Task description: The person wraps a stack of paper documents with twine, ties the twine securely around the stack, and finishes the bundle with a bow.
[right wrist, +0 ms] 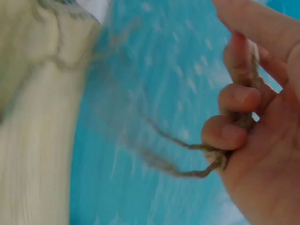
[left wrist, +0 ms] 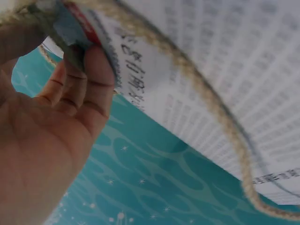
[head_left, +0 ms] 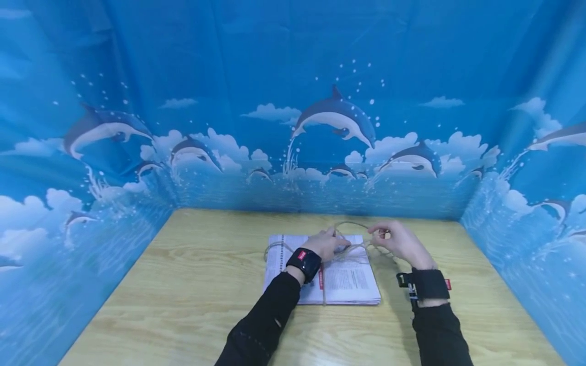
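Note:
A stack of printed papers lies on the table, with strands of twine running across it. My left hand is over the far part of the stack and pinches the twine there. In the left wrist view, the fingers of that left hand curl under a strand, and a loose length of twine curves over the print. Just right of the stack, my right hand is raised. Its curled fingers grip the twine, whose ends trail out below them, blurred.
The wood-grain table extends around the stack on both sides. A blue curtain with dolphins stands along the back and both sides. Each wrist wears a black band.

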A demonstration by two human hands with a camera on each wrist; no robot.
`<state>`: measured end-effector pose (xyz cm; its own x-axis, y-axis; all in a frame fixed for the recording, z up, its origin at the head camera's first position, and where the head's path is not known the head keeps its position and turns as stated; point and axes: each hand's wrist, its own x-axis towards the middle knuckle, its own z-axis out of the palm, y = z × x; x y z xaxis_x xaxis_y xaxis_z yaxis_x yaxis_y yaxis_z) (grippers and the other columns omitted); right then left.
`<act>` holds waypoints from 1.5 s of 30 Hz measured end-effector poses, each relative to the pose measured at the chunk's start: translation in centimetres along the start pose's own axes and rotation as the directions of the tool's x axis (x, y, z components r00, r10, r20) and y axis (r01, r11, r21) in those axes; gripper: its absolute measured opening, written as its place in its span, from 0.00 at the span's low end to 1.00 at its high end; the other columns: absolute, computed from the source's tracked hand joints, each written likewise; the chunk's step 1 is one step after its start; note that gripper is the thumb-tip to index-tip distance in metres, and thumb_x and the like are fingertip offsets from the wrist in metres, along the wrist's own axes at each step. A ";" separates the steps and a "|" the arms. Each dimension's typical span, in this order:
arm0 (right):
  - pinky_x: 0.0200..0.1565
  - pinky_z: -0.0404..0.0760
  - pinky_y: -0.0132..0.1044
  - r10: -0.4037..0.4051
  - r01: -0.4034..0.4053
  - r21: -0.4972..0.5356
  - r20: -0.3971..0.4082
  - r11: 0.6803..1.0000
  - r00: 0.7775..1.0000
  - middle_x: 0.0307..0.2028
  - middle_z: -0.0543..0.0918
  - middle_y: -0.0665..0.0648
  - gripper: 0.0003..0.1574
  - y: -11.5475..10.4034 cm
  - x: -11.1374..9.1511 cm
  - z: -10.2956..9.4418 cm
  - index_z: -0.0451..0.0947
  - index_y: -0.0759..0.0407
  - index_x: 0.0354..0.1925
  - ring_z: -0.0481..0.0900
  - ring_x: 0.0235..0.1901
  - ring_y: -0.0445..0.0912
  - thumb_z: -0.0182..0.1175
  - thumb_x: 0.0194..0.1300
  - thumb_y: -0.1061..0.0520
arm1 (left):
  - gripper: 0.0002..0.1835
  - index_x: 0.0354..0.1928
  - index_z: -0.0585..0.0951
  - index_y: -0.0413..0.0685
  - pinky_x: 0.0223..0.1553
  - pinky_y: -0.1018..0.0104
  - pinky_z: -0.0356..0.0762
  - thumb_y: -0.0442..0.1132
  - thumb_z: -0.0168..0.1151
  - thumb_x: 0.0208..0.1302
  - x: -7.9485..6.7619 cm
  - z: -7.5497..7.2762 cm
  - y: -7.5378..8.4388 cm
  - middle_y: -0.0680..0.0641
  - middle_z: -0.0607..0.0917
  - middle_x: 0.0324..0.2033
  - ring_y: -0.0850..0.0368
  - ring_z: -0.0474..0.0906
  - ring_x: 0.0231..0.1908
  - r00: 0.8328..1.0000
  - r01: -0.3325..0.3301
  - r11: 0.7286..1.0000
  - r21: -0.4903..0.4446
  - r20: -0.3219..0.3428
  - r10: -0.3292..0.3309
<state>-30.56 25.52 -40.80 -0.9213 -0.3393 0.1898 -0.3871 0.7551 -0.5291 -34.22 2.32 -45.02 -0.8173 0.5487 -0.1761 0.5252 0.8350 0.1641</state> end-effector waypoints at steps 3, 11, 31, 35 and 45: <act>0.34 0.74 0.37 0.050 -0.050 -0.004 -0.035 0.999 0.998 0.38 0.83 0.57 0.17 1.1 -0.9 -1.6 0.82 0.60 0.50 0.76 0.35 0.46 0.67 0.63 0.57 | 0.24 0.68 0.70 0.76 0.52 0.56 0.77 0.41 0.52 0.74 -0.1 0.0 -0.1 0.48 0.67 0.65 0.48 0.69 0.61 0.999 -0.029 1.000 -0.012 -0.030 0.029; 0.39 0.79 0.42 0.108 -0.104 -0.045 0.090 0.994 0.990 0.40 0.86 0.57 0.13 1.8 -1.0 -1.7 0.86 0.56 0.42 0.81 0.39 0.47 0.64 0.66 0.50 | 0.08 0.43 0.85 0.57 0.47 0.58 0.80 0.36 0.64 0.64 0.2 0.8 -0.6 0.45 0.79 0.56 0.50 0.78 0.52 0.955 -0.091 0.996 0.026 -0.283 0.094; 0.29 0.68 0.36 0.120 -0.120 0.036 -0.002 0.992 0.993 0.27 0.80 0.52 0.21 2.4 -1.0 -1.4 0.86 0.52 0.37 0.69 0.24 0.44 0.58 0.68 0.38 | 0.07 0.41 0.85 0.47 0.41 0.66 0.77 0.37 0.59 0.70 -3.8 -1.3 -6.6 0.51 0.82 0.36 0.59 0.77 0.37 0.849 -0.129 0.976 -0.173 -0.528 0.019; 0.31 0.70 0.36 0.109 -0.109 0.032 0.009 0.994 0.994 0.30 0.83 0.52 0.18 2.4 -0.8 -1.0 0.86 0.50 0.35 0.73 0.27 0.44 0.59 0.68 0.40 | 0.06 0.43 0.86 0.50 0.42 0.68 0.78 0.37 0.63 0.66 -4.9 -1.1 -7.8 0.53 0.86 0.37 0.62 0.80 0.38 0.804 -0.192 0.953 -0.234 -0.595 0.015; 0.31 0.70 0.36 0.141 -0.143 0.035 0.044 0.989 0.989 0.35 0.86 0.58 0.15 2.5 -0.8 -0.6 0.85 0.50 0.31 0.72 0.28 0.45 0.62 0.67 0.43 | 0.05 0.38 0.87 0.52 0.26 0.71 0.68 0.42 0.67 0.64 -6.9 -1.5 -8.8 0.57 0.82 0.28 0.65 0.70 0.25 0.774 -0.173 0.960 -0.218 -0.633 -0.004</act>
<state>-30.78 28.08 -41.78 -0.9642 -0.2539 0.0765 -0.2502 0.7756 -0.5795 -33.57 -8.91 -43.81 -0.7849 0.3945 0.4778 0.5942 0.6979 0.3999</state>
